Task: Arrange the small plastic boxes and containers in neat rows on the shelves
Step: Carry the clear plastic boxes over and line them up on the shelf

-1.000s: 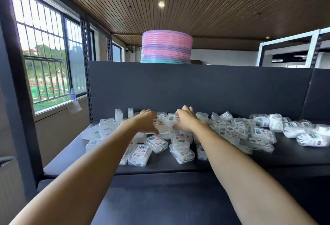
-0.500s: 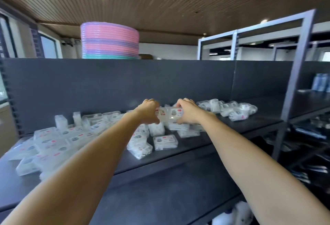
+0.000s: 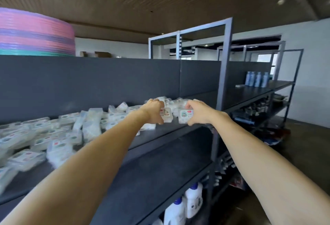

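Observation:
Both arms reach over the dark shelf [image 3: 178, 130] near its right end. My left hand [image 3: 153, 112] grips a small clear plastic box [image 3: 166, 115] with a red-and-white label. My right hand [image 3: 198, 112] grips another small clear box [image 3: 185, 116] with a teal-and-red label. The two boxes are held upright, side by side, a small gap between them, just above the shelf. A loose heap of several small clear boxes [image 3: 53, 135] covers the shelf to the left, blurred. A few more boxes [image 3: 171, 102] lie behind my hands against the back panel.
A stack of pink and purple basins [image 3: 35, 33] sits on top of the back panel. A lower dark shelf [image 3: 151, 174] lies below. White detergent bottles [image 3: 185, 205] stand underneath. A further rack at right holds blue bottles [image 3: 257, 79].
The view has swung right along the shelf, leaving the heap at left. My hands, first together on the pile, now hold one box each, slightly apart, near the shelf's right end.

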`<state>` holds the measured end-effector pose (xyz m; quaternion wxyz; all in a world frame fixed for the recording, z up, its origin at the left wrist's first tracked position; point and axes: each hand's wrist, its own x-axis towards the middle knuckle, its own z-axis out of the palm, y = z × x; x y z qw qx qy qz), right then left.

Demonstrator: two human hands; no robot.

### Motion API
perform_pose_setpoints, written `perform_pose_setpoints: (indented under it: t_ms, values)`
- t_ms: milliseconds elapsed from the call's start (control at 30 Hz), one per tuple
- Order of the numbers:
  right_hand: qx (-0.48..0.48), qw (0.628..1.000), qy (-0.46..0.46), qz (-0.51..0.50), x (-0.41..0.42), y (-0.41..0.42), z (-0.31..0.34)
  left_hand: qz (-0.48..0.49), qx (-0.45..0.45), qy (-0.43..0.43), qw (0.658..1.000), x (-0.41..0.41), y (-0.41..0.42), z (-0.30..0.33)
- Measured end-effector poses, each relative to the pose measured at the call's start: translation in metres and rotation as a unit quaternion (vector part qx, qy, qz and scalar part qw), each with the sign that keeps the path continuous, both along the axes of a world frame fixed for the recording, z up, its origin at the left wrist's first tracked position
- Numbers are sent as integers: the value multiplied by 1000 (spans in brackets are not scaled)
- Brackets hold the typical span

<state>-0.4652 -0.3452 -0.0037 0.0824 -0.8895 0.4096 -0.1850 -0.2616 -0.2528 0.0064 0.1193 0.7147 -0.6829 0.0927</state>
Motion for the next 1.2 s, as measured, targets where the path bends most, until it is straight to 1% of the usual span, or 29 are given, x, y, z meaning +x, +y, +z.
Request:
perform_pose_setpoints:
  t_ms: [167, 367, 533, 700, 867, 1200]
  values:
    - [10, 1000, -1, -18, -79, -37, -4, -22, -14, -12, 1000, -72, -49, 0]
    - [20, 999, -1, -48, -163, -79, -12, -64, -20, 20, 998, -149, -100, -9]
    - [12, 999, 7, -49, -216, -111, -16, -73, -3, 51, 996, -199, -137, -16]
    - [13, 998, 1, -64, -255, -141, -20, -94, 9, 70, 993, -236, -178, -25]
    - [19, 996, -9, -87, -285, -182, -27, -119, 29, 68, 990, -267, -227, -31]
    - [-14, 993, 19, -117, -314, -316, -34, -163, 22, 48, 985, -300, -376, -39]
